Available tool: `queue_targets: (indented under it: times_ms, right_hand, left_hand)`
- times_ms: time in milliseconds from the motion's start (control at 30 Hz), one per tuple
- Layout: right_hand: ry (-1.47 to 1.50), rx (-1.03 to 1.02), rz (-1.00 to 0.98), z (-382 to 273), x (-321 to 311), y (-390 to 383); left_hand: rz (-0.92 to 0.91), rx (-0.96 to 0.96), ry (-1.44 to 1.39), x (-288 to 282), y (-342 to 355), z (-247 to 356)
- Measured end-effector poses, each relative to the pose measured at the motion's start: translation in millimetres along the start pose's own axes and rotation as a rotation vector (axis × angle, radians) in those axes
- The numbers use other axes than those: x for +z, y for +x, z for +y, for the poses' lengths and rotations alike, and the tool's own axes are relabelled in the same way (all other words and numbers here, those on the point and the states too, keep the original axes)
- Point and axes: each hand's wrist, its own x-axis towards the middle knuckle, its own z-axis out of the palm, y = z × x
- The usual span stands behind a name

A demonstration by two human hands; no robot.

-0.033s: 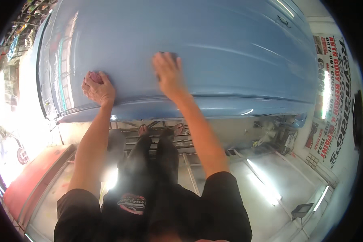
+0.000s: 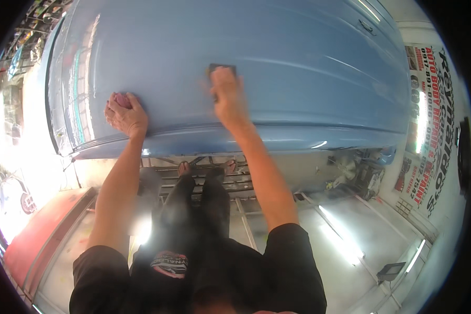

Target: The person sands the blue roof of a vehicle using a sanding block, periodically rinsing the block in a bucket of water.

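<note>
Beneath both hands spreads a glossy blue vehicle panel (image 2: pixel 162 47), with streaks of wet-looking shine toward its left end. My left hand (image 2: pixel 125 116) rests on the panel near its close edge, fingers curled round a reddish-purple sponge-like lump (image 2: pixel 122 100). Farther right and a little farther away, my right hand (image 2: pixel 228 97) presses a dark, flat rectangular pad (image 2: pixel 214 68) against the panel. Motion blurs its fingers, and most of the pad is hidden under them.
A raised seam (image 2: pixel 298 124) runs along the panel's near side. Below, my feet (image 2: pixel 184 168) stand on a slatted metal platform (image 2: pixel 209 180). A red panel (image 2: pixel 42 235) is at lower left, a printed banner (image 2: pixel 421 131) at right, and a floodlight (image 2: pixel 391 271) at lower right.
My right hand has shifted a little to the right across the panel, and more of the dark pad shows. The left hand stays almost in place on the reddish lump.
</note>
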Motion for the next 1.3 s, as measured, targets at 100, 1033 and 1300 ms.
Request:
queue_targets:
  times_ms: [100, 1033, 1300]
  right_hand:
    - [-0.048, 0.162, 0.122, 8.5, -27.6, 18.3]
    - [-0.424, 0.538, 0.233, 143.6, -98.4, 8.9]
    - [-0.040, -0.185, -0.099, -11.9, 44.1, 63.8]
  left_hand:
    - [-0.031, -0.006, -0.026, 3.2, -0.5, 4.2]
    - [-0.011, 0.148, -0.159, 4.6, -5.4, 5.5]
    - [-0.003, 0.074, -0.131, -2.6, -2.8, -1.5]
